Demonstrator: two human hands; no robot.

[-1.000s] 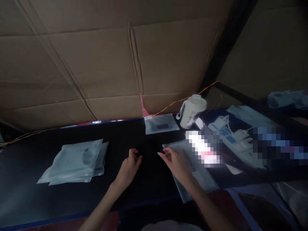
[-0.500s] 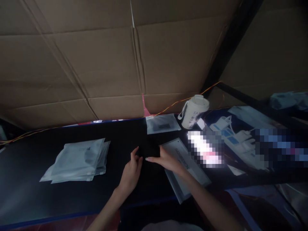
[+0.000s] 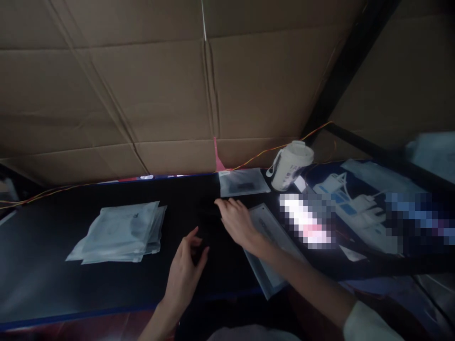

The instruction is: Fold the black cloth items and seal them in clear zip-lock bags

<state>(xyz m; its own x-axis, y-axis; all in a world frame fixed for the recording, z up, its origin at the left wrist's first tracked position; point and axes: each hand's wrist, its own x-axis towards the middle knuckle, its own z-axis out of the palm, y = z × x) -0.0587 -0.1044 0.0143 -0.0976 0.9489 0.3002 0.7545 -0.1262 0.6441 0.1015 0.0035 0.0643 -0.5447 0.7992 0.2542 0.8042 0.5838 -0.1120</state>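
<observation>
My left hand (image 3: 185,267) is low over the black tabletop (image 3: 117,289), thumb and fingers apart in a loose curve, and nothing shows clearly between them. Farther forward, my right hand (image 3: 237,221) is palm down with its fingers bent and drawn together. Something very dark (image 3: 210,208) lies by its fingertips, but black on black hides its shape. Under my right wrist is a flat, frosted plastic zip bag (image 3: 272,237) with dark lettering. A smaller clear pouch (image 3: 244,182) with a dark patch lies just beyond my right hand.
Left of my hands lies a pile of frosted zip bags (image 3: 119,232). At the back right stands a white lidded cup (image 3: 293,166) with a strap. White plugs and cables (image 3: 341,189) are farther right. A cardboard wall (image 3: 167,94) closes the back, beside a black post (image 3: 350,66).
My right hand has turned palm down and moved forward, its fingers now bent. My left hand has drawn back slightly toward me, with thumb and fingers farther apart. The view has shifted slightly.
</observation>
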